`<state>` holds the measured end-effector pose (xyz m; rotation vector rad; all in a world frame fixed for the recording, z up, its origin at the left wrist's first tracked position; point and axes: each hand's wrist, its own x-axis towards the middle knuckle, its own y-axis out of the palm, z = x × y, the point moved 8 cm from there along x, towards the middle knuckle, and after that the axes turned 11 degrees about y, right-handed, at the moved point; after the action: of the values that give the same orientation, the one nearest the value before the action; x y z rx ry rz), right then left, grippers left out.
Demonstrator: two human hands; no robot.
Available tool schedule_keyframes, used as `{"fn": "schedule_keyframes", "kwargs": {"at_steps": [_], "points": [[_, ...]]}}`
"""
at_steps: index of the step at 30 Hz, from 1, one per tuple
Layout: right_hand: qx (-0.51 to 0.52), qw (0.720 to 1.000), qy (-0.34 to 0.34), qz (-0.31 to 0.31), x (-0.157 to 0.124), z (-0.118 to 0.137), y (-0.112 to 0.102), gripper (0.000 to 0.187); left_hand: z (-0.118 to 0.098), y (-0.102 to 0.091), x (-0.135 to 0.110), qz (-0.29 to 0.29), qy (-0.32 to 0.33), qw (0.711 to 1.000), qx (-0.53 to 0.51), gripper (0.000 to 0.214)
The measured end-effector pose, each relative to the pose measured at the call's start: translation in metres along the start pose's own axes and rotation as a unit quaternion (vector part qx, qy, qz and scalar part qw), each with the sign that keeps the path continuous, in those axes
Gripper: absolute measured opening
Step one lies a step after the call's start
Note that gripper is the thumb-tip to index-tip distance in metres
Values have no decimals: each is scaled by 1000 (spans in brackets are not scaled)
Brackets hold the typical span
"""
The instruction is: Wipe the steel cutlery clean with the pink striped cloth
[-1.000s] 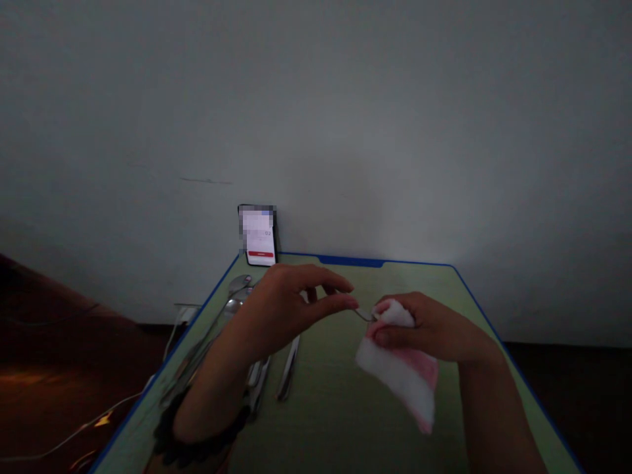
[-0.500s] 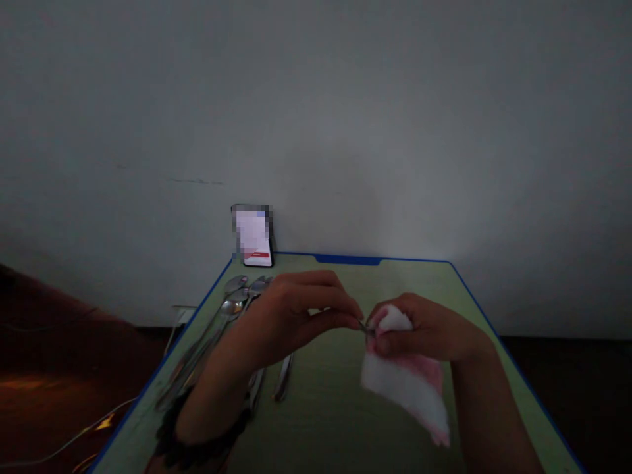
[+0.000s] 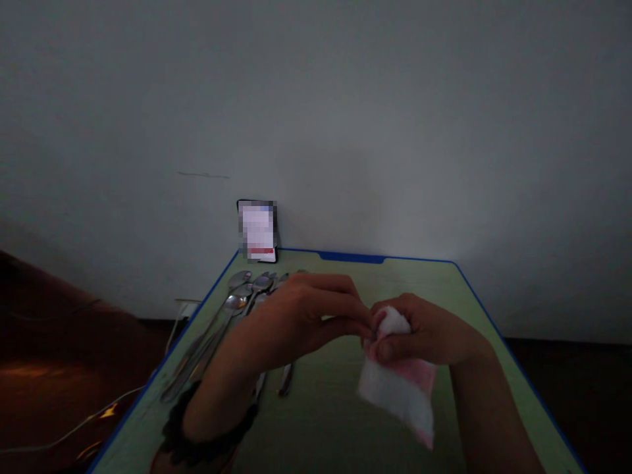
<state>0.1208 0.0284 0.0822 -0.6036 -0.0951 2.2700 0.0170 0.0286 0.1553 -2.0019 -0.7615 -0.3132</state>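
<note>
My right hand (image 3: pixel 427 332) is closed around a white and pink cloth (image 3: pixel 399 388), which hangs down from it over the green table (image 3: pixel 336 421). My left hand (image 3: pixel 309 316) is pinched at its fingertips right against the cloth, on a thin metal utensil that is almost wholly hidden between the two hands. A dark bracelet (image 3: pixel 197 441) circles my left wrist. Several metal spoons (image 3: pixel 237 299) lie in a row along the table's left side, partly behind my left forearm.
A phone (image 3: pixel 257 230) with a lit screen leans against the wall at the table's far left corner. The table has a blue rim (image 3: pixel 350 257). White cables (image 3: pixel 74 431) run over the dark floor on the left.
My left hand has moved right until its fingertips meet the cloth. The short stretch of metal seen between the hands before is now covered.
</note>
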Motion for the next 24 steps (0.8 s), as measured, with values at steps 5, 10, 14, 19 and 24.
{"fn": "schedule_keyframes", "kwargs": {"at_steps": [5, 10, 14, 19, 24], "points": [[0, 1000, -10, -11, 1, 1, 0, 26, -1, 4, 1, 4, 7, 1000, -3, 15], [3, 999, -33, 8, 2, 4, 4, 30, 0, -3, 1, -6, 11, 1000, 13, 14], [-52, 998, -23, 5, 1, 6, 5, 31, 5, -18, -4, -38, 8, 999, 17, 10], [-84, 996, -25, -34, -8, 6, -9, 32, 11, -32, -11, -69, 3, 998, 7, 6], [-43, 997, 23, -64, -18, -12, -27, 35, 23, -40, -18, -108, -34, 994, 4, 5]]}}
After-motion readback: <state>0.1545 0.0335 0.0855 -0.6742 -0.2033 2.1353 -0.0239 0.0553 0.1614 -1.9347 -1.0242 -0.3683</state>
